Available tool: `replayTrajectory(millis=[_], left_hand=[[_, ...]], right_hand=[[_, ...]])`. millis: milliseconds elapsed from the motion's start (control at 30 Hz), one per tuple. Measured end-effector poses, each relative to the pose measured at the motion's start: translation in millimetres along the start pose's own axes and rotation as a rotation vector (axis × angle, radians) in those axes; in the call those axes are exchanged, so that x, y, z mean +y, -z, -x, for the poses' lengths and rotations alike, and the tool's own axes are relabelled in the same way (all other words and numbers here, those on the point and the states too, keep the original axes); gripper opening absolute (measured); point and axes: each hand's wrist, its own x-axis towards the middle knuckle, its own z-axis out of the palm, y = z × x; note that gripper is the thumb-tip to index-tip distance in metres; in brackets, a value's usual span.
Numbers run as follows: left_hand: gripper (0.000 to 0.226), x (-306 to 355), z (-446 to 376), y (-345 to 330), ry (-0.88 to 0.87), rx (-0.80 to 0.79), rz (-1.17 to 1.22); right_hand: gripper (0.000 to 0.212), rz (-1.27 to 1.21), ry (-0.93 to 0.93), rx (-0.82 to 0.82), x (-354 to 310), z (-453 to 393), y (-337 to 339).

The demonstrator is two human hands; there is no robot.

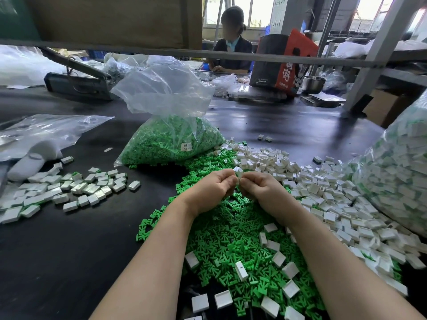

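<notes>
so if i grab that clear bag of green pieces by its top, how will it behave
Probably floppy: the clear bag is thin crumpled film, its neck slack. Likely to spill, since the mouth looks open and green pieces fill its base.

Left hand (211, 189) and right hand (261, 192) pinching white piece (238, 180), over green pieces (231, 245)
</notes>
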Motion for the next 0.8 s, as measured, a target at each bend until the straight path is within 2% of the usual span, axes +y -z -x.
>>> replayTrajectory(millis=[133, 467, 633, 800], left_hand=[[0.03, 1, 0, 0, 0.025, -0.039, 0.0], [0.033, -2, -1, 2, 0.045, -0.035, -0.107], [0.031, 0, -1, 1, -0.004, -0.01, -0.007], [0.027, -2, -1, 2, -0.049, 0.019, -0.025]], right_hand=[[0.026, -0.063, -0.052, -0.071, 2, 1, 4], [0.023, 0.183, 0.004, -0.046, 7, -2, 4], [0.031, -0.121, -0.028, -0.031, 2, 1, 2], [0.038, -0.268, -0.104, -0.048, -4, 1, 1]])
